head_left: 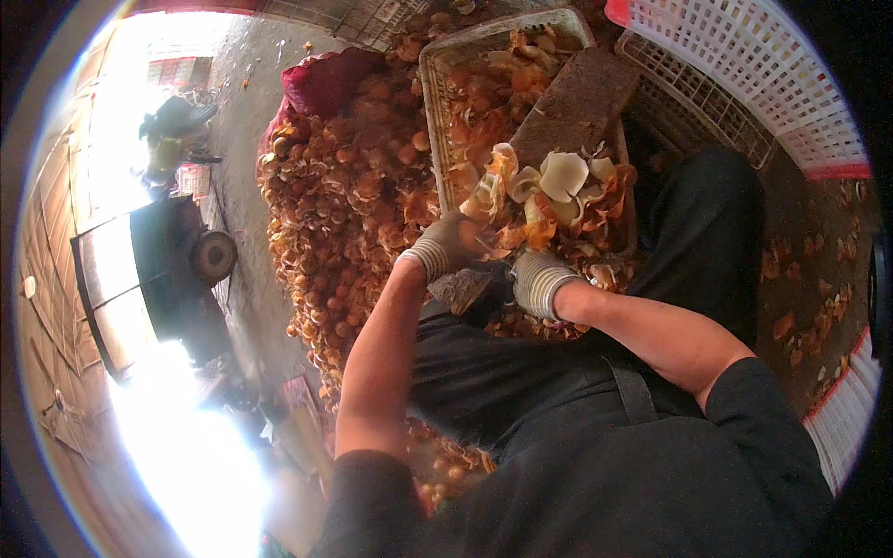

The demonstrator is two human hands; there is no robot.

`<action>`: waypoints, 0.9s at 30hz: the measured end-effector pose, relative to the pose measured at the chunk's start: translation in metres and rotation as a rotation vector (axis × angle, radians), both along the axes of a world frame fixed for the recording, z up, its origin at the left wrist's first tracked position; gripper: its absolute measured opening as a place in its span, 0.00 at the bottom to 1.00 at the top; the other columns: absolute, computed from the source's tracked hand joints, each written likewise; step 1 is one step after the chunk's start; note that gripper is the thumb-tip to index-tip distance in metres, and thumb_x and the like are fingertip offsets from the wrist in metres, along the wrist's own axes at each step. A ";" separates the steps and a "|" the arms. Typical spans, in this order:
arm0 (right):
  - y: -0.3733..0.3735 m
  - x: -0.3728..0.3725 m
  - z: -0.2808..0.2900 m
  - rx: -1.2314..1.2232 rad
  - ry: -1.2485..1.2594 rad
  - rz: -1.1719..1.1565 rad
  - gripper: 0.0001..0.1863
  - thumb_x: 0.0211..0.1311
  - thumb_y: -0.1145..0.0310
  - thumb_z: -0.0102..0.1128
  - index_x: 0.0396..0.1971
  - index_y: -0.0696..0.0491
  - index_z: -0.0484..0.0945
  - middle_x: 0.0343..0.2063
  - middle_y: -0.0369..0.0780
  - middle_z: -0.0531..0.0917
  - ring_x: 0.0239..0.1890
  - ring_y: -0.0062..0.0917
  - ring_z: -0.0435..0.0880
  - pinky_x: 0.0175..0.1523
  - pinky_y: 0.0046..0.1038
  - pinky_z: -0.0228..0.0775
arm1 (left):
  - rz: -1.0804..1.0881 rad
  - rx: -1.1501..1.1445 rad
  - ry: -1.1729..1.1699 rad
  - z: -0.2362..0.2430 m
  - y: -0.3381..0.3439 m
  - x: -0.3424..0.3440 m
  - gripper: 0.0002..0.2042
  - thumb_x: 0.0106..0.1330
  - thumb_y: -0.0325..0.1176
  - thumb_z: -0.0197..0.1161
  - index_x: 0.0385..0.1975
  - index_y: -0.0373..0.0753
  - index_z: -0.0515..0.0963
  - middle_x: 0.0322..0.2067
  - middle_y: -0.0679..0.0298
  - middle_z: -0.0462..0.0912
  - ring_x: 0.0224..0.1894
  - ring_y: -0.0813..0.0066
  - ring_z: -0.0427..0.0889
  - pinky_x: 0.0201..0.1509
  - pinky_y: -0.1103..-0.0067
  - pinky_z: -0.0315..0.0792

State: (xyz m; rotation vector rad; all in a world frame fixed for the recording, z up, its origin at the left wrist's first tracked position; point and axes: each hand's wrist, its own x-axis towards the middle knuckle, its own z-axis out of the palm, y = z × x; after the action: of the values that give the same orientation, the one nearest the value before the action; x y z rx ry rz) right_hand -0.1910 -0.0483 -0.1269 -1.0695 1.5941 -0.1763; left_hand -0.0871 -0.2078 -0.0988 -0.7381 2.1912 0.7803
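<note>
My left hand (pixel 443 245), in a grey-brown knit glove with a striped cuff, is closed around what looks like an orange-brown onion (pixel 475 240), partly blurred. Close by on the right, my right hand (pixel 539 282) is in a similar glove, its fingers curled; whatever they grip is hidden. Both hands are over the near end of a shallow, dirty whitish crate (pixel 431 102). Loose papery onion skins (pixel 535 223) and pale peeled layers (pixel 564 177) lie in it just beyond my hands. A worn wooden board (pixel 577 104) rests across the crate.
A large heap of brown onions (pixel 339 232) spreads to the left, with a dark red mesh sack (pixel 326 82) at its far end. White plastic baskets (pixel 758 74) stand at the far right. A dark wheeled vehicle (pixel 153 270) is farther left, beside bright glare.
</note>
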 end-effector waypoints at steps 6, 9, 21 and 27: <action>-0.008 0.020 -0.069 0.004 0.075 0.147 0.13 0.60 0.70 0.56 0.42 0.58 0.82 0.43 0.52 0.83 0.47 0.43 0.83 0.48 0.39 0.76 | 0.153 -0.060 0.008 0.018 0.023 -0.020 0.36 0.45 0.47 0.78 0.53 0.38 0.70 0.48 0.56 0.79 0.50 0.65 0.79 0.53 0.71 0.74; 0.000 0.018 -0.073 -0.022 0.073 0.033 0.13 0.59 0.70 0.57 0.39 0.60 0.82 0.38 0.52 0.84 0.42 0.43 0.84 0.46 0.38 0.76 | 0.351 -0.145 -0.045 0.013 0.032 -0.017 0.37 0.40 0.49 0.79 0.50 0.37 0.72 0.48 0.47 0.77 0.49 0.55 0.80 0.48 0.67 0.76; 0.011 0.012 -0.057 -0.147 0.134 0.267 0.14 0.56 0.69 0.55 0.40 0.57 0.83 0.42 0.52 0.83 0.46 0.44 0.83 0.48 0.40 0.76 | -0.242 -0.394 0.515 -0.008 0.011 0.073 0.39 0.46 0.37 0.73 0.61 0.43 0.63 0.54 0.49 0.69 0.45 0.45 0.79 0.50 0.63 0.76; 0.025 0.007 -0.065 -0.293 0.100 0.110 0.16 0.57 0.68 0.54 0.45 0.55 0.80 0.40 0.52 0.83 0.43 0.45 0.83 0.47 0.41 0.75 | 0.092 -0.545 -0.002 -0.002 0.043 0.067 0.42 0.50 0.35 0.70 0.67 0.52 0.55 0.54 0.49 0.70 0.43 0.47 0.81 0.41 0.61 0.78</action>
State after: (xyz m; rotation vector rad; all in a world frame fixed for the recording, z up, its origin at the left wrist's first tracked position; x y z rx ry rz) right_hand -0.1836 -0.0232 -0.1922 -1.4075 1.6263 -0.2925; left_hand -0.0197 -0.1651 -0.1007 -1.1057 2.4035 0.2117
